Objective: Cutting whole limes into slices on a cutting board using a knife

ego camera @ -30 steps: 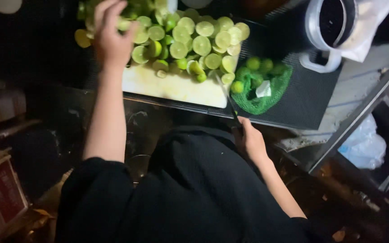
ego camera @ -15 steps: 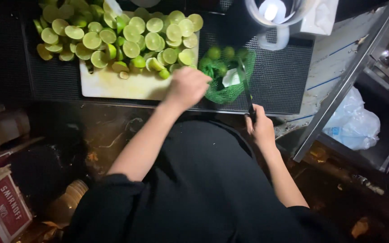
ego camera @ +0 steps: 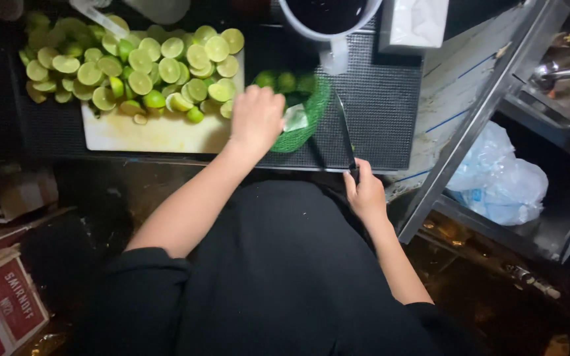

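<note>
My left hand (ego camera: 256,118) reaches into a green mesh bag (ego camera: 305,122) holding several whole limes (ego camera: 286,81), fingers curled down over them; what it grasps is hidden. My right hand (ego camera: 366,192) is closed on the dark handle of a knife (ego camera: 346,128), whose blade lies flat on the black ribbed mat (ego camera: 380,99), pointing away from me. Left of the bag, a white cutting board (ego camera: 146,135) is heaped with several halved limes (ego camera: 140,62).
A white pitcher with dark contents (ego camera: 330,20) and a white tissue pack (ego camera: 418,21) stand at the back of the mat. A metal shelf frame (ego camera: 476,118) and a blue plastic bag (ego camera: 499,178) are to the right. A red-and-white cardboard box (ego camera: 4,306) sits low left.
My left hand has moved from the pile of halved limes rightward and down into the mesh bag. The right hand stays on the knife handle.
</note>
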